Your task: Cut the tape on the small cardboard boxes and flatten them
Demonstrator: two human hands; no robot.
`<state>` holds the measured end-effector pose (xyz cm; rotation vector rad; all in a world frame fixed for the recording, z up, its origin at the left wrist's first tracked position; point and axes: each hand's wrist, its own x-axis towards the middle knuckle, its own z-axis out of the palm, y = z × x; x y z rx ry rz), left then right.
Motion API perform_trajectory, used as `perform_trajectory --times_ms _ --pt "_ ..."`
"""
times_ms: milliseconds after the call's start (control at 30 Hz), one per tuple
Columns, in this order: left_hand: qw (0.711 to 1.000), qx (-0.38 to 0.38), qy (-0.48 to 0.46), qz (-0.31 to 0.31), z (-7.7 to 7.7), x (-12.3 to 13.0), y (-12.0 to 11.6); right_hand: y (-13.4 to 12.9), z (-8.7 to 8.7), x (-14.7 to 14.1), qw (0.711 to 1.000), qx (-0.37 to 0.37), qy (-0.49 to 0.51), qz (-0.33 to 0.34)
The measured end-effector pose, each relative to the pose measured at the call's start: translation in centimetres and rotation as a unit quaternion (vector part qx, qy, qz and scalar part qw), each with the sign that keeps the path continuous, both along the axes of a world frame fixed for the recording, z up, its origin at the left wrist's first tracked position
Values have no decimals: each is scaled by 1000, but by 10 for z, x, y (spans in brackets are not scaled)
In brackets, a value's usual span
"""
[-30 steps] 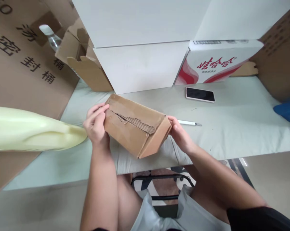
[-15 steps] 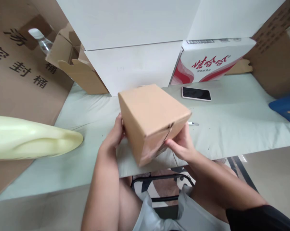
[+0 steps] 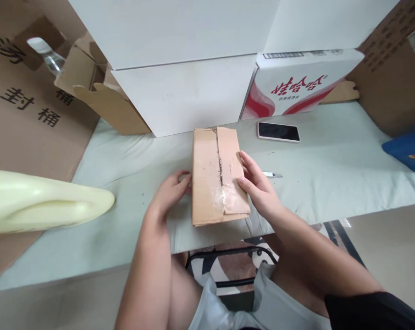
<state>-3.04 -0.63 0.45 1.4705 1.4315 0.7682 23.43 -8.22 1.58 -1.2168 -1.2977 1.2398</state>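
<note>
A small brown cardboard box (image 3: 209, 178) lies near the front edge of the cloth-covered surface, with a seam and clear tape on its top face. My left hand (image 3: 174, 190) is at the box's left side, fingers curved against it. On the right side, my right hand (image 3: 257, 185) holds the box, thumb and fingertips on its right edge. Just right of that hand lies a small white-handled blade (image 3: 272, 174). Farther back is a phone (image 3: 279, 132) with a dark screen.
White boxes (image 3: 186, 96) and a red-and-white carton (image 3: 290, 87) stand along the back. An open cardboard box (image 3: 107, 98) and a clear bottle (image 3: 49, 57) are at the back left. A pale yellow object (image 3: 56, 201) juts in from the left; a blue item (image 3: 408, 151) is at right.
The box has been turned and lowered, so its taped, seamed face now points up. Both hands have shifted to its left and right sides.
</note>
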Motion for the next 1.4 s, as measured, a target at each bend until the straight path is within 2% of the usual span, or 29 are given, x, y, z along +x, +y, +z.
perform_trajectory --times_ms 67,133,233,300,367,433,500,567,600,633,733,800,833,867,933,967,1033,1100,1233,1400 --pt "999 33 -18 36 2 2 2 2 -2 -1 1000 -10 4 15" --pt "988 113 -90 47 5 4 3 2 -5 -3 999 -8 7 35" --pt "968 201 -149 -27 8 5 1 3 -10 -5 999 -8 -8 51" --pt "969 201 -131 -63 10 5 -1 5 -12 -3 998 -5 -44 49" --pt "973 181 -123 -70 12 4 -2 10 -11 4 990 25 -139 15" --pt "975 167 -127 -69 12 4 -3 15 -9 13 952 53 -299 -40" --pt "976 160 -133 -65 12 3 -3 20 -7 23 884 32 -461 -69" --pt "976 156 -140 -61 11 3 -3 22 -6 32 821 -29 -568 -51" --pt "976 156 -142 -59 10 3 -3 23 -6 35 801 -55 -595 -38" --pt "976 156 -142 -57 9 3 -2 24 -7 38 791 -75 -607 -30" --pt "976 156 -138 -60 8 3 -2 28 -8 46 790 -104 -603 -36" --pt "977 155 -133 -64 8 3 -2 30 -7 49 807 -107 -577 -61" --pt "977 154 -130 -65 8 3 -2 31 -4 49 835 -94 -536 -85" --pt "978 154 -126 -64 9 4 -2 31 0 49 876 -69 -464 -116" --pt "978 160 -116 -61 8 5 -2 29 11 45 953 13 -243 -180" --pt "978 166 -112 -59 8 7 -2 27 18 42 970 57 -126 -199" --pt "977 177 -107 -56 8 9 -2 22 33 33 971 125 37 -201" --pt "975 184 -107 -56 8 12 -2 15 47 24 964 167 113 -176" --pt "974 186 -113 -55 10 16 -5 2 61 10 957 214 138 -137" --pt "977 176 -109 -51 14 17 -11 -4 66 4 940 272 123 -163"
